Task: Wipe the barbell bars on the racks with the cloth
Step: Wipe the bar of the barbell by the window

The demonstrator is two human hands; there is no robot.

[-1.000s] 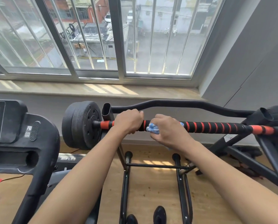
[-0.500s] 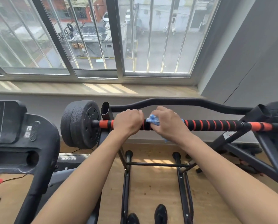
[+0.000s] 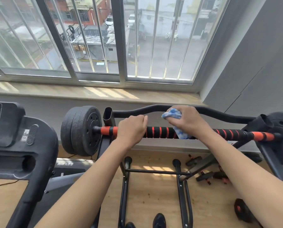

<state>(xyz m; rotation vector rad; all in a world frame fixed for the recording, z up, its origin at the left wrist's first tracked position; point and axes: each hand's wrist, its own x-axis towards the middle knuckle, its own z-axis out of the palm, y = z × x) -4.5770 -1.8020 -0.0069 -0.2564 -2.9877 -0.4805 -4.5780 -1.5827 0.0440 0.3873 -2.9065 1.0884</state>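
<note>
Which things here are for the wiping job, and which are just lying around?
For the job: cloth in the right hand; striped bar, held by the left hand; curved bar; rack.

Lying about: treadmill; dumbbells on the floor; loose plate.

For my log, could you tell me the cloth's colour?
Blue-and-white mottled crumpled cloth, head view.

bar section [image 3: 160,132] under the left hand [image 3: 131,129] covered up, cloth [image 3: 172,114] mostly buried in the right hand [image 3: 186,120], right weight plate [image 3: 280,125] cut off by the edge, treadmill label [image 3: 24,135] print too tiny to be read
</note>
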